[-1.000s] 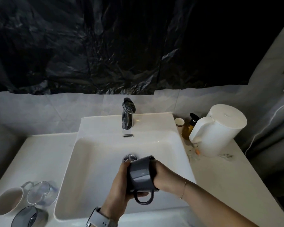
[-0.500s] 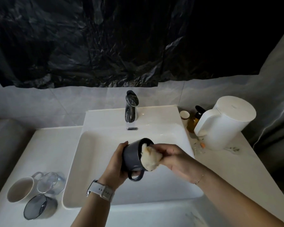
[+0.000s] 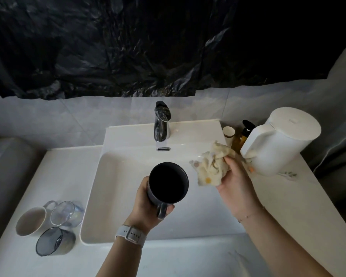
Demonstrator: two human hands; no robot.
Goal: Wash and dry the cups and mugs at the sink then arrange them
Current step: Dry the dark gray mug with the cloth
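over the white sink (image 3: 100,196), left hand (image 3: 148,204) grips the dark grey mug (image 3: 168,183), apparently dried; right hand (image 3: 236,182) clutches the cream cloth (image 3: 210,170); arranging remains.

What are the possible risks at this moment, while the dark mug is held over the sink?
1. The left hand alone grips the dark mug above the hard sink; if wet, it may slip and chip.
2. The three cups stand crowded near the counter's left edge, so adding the mug there might knock one.
3. The cloth in the right hand hangs close to the white jug and could brush it.
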